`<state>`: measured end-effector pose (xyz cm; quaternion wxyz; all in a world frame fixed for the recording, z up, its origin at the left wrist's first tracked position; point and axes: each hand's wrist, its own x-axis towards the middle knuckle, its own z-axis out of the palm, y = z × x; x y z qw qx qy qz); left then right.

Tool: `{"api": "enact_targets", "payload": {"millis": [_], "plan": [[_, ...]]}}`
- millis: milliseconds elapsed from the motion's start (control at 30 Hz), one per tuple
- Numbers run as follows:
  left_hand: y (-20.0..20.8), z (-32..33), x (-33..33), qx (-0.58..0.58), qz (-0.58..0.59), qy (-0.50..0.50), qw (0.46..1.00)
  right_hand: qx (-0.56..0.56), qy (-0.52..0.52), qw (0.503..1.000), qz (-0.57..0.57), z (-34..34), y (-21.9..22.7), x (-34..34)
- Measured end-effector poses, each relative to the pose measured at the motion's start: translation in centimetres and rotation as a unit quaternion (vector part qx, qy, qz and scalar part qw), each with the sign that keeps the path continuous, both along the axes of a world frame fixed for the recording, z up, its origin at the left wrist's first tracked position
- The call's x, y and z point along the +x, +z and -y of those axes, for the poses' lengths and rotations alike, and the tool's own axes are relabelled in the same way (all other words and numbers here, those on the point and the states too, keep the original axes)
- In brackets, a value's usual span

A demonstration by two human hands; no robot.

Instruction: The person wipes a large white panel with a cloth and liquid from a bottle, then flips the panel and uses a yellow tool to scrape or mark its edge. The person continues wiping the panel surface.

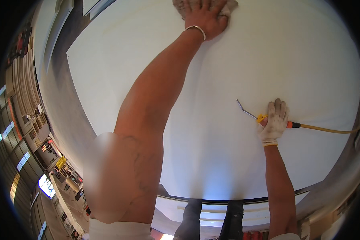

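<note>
My bare left hand (206, 18), with a bangle on its wrist, reaches to the far edge of view. Its fingers are spread over a crumpled grey-brown rag (231, 6), holding it down on a large white panel (228, 76). My right hand (275, 122) wears a pale knitted glove and is at the panel's right side. It holds an air blow gun (249, 114) beneath the palm, fingers stretched forward; the thin bent metal nozzle points left. Most of the gun's body is hidden by the glove. A yellow air hose (328, 129) runs from its orange-and-black coupling to the right.
Further white panels (54, 40) stand beyond the upper left edge. Stacked boards (25, 84) and workshop clutter line the far left. My legs (233, 220) are at the panel's near edge, with a lower white panel (212, 214) around them. The hose crosses the panel's right edge.
</note>
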<state>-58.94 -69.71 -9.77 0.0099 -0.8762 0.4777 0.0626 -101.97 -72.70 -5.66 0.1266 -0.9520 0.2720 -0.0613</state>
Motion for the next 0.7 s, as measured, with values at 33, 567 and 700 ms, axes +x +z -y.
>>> {"api": "enact_targets", "payload": {"millis": [33,567,700], "plan": [[0.3,-2.6,3.1,-0.030,0.035,0.087,0.995,0.000,0.005,1.000,0.002,0.0,-0.1,-0.2],[0.2,-12.4,7.2,-0.090,0.052,0.064,0.993,-0.031,0.031,0.999,0.016,-0.1,0.0,0.1],[-0.7,-25.0,20.5,-0.014,0.070,0.322,0.944,-0.032,0.041,0.998,0.047,-0.1,-0.1,0.3]]}}
